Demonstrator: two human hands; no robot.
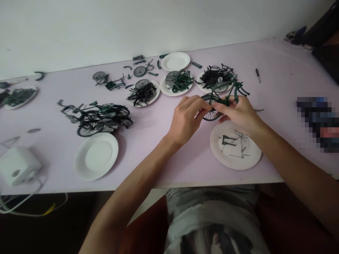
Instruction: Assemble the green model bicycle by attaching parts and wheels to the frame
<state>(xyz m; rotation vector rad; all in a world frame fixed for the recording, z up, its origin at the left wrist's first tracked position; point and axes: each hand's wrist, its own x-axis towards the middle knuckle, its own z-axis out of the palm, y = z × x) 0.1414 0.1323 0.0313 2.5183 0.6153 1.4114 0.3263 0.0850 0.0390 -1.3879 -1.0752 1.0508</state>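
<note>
A dark green model bicycle (211,113), with one spoked wheel showing, is held above the table between my two hands. My right hand (238,113) grips its frame, the thumb lying toward the wheel hub. The fingers of my left hand (188,114) are pinched at the wheel near its axle; whether a small part sits between the fingertips is hidden. The front fork and handlebar end point up to the right. Just below my right hand is a paper plate (219,160) bearing a black stand-like part (228,140) and several thin metal rods.
Assembled model bicycles (103,118) stand at left behind a bare paper plate (96,157). Plates of black parts (144,93) and green parts (182,81) line the back, with loose parts around. A screwdriver (257,75) lies back right; a white box (19,165) with cables sits front left.
</note>
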